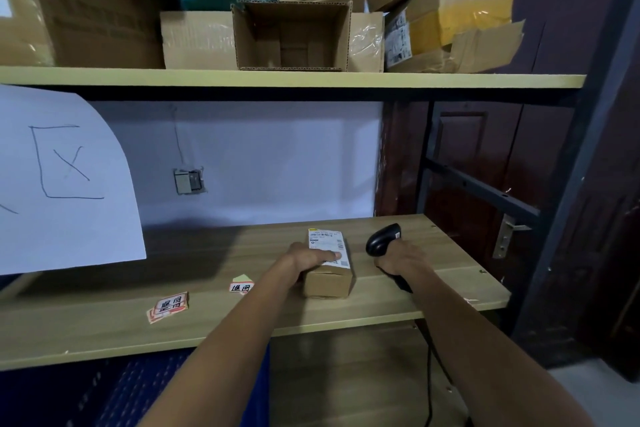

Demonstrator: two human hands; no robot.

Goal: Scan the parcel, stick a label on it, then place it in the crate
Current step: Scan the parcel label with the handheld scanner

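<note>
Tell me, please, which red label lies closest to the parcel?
The single label just left of the parcel; the stack lies farther left.

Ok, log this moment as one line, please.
step: scan | left hand: holds parcel on shelf | right hand: grips scanner | labels: lying on shelf

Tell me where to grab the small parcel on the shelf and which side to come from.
Grip the parcel across its two long side faces, from above at the near end. It lies flat and narrow, pointing away from the person; this should keep fingers off the shipping label on top.
</note>
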